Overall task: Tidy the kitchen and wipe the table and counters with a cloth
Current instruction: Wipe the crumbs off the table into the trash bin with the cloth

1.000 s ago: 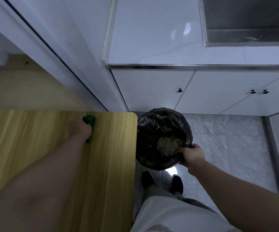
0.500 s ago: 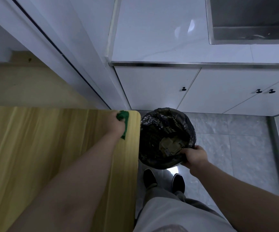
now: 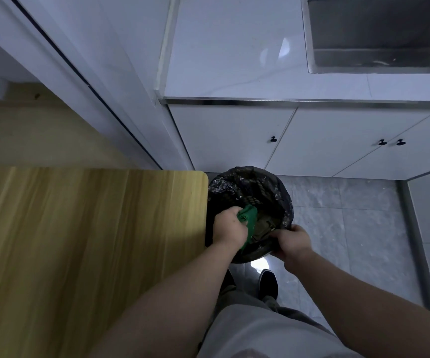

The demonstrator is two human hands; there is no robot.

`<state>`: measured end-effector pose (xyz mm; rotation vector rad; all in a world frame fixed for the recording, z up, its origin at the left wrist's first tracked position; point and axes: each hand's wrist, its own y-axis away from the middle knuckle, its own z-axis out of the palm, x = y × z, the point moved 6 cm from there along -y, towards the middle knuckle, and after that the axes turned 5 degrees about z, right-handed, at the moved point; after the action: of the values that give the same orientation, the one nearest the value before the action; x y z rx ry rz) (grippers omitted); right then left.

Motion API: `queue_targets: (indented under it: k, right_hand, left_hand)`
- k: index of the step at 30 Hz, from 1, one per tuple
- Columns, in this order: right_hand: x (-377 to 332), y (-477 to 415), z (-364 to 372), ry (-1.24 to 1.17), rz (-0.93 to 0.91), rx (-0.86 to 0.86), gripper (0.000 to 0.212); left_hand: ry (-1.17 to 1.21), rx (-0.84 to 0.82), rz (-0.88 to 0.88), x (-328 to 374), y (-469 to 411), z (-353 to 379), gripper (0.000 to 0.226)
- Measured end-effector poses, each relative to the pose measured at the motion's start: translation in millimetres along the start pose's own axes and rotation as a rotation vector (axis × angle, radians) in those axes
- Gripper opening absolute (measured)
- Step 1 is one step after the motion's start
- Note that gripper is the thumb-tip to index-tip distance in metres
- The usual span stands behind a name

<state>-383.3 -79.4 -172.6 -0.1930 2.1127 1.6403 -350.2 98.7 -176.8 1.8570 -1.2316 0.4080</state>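
My left hand (image 3: 228, 228) and right hand (image 3: 291, 242) are bare, and both forearms are bare as far back as I can see. Nearer me than the bin (image 3: 281, 192), I wear a pale grey-beige garment (image 3: 260, 337). Darker, creased trouser legs (image 3: 281, 310) show between it and the bin. Just below the bin's near rim is one dark shoe (image 3: 268, 282); the other is mostly hidden.
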Motion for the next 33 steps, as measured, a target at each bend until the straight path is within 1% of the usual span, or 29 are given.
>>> queue_targets:
  k: [2,3,6,8,10,13,15,20,22,25,27,30,33]
  right_hand:
    - [-0.2,1.9,-2.9,0.004,-0.013,0.001,0.032]
    - [-0.4,3.5,-5.0,0.006,-0.022,0.001,0.031]
    - [0.4,7.8,-10.8,0.015,-0.038,-0.007,0.032]
    - [2.0,10.3,-16.1,-0.001,-0.039,-0.013,0.031]
    - [4.4,12.1,-23.6,-0.035,-0.031,-0.01,0.03]
    - [11.7,15.5,-37.6,-0.074,-0.021,0.0,0.029]
    - [19.1,14.6,-52.1,-0.117,-0.012,0.024,0.03]
    - [48.8,5.0,-93.8,-0.187,0.019,0.145,0.03]
    - [60.6,-1.2,-110.0,-0.185,0.028,0.174,0.031]
    - [79.8,-14.2,-132.6,-0.12,0.048,0.221,0.027]
    - [88.8,-23.9,-143.7,-0.033,0.05,0.25,0.024]
    - [101.1,-46.0,-152.5,0.103,0.071,0.226,0.026]
    - [117.2,-89.2,-154.1,0.206,0.084,0.165,0.031]
  left_hand:
    - [0.004,0.008,0.005,0.5,-1.5,-6.2,0.017]
    - [0.05,0.005,-0.027,-0.9,-2.9,-9.8,0.017]
    - [0.273,-0.014,-0.177,-11.1,-6.2,-15.4,0.021]
    - [0.3,-0.041,-0.168,-12.5,-7.4,-11.8,0.026]
    - [0.326,-0.049,-0.153,-10.2,-5.9,-5.5,0.025]
    - [0.376,-0.067,-0.168,-6.1,-2.2,11.9,0.024]
    - [0.409,-0.112,-0.201,-5.4,-0.7,30.9,0.024]
    - [0.638,-0.232,-0.373,1.1,17.7,79.0,0.012]
    - [0.704,-0.293,-0.437,1.7,24.8,99.2,0.016]
    - [0.854,-0.355,-0.588,-3.4,42.4,126.9,0.021]
    - [0.974,-0.328,-0.662,-8.2,50.5,138.9,0.024]
    - [1.068,-0.293,-0.72,-18.1,60.6,156.2,0.028]
    - [1.108,-0.242,-0.746,-38.5,63.6,182.1,0.035]
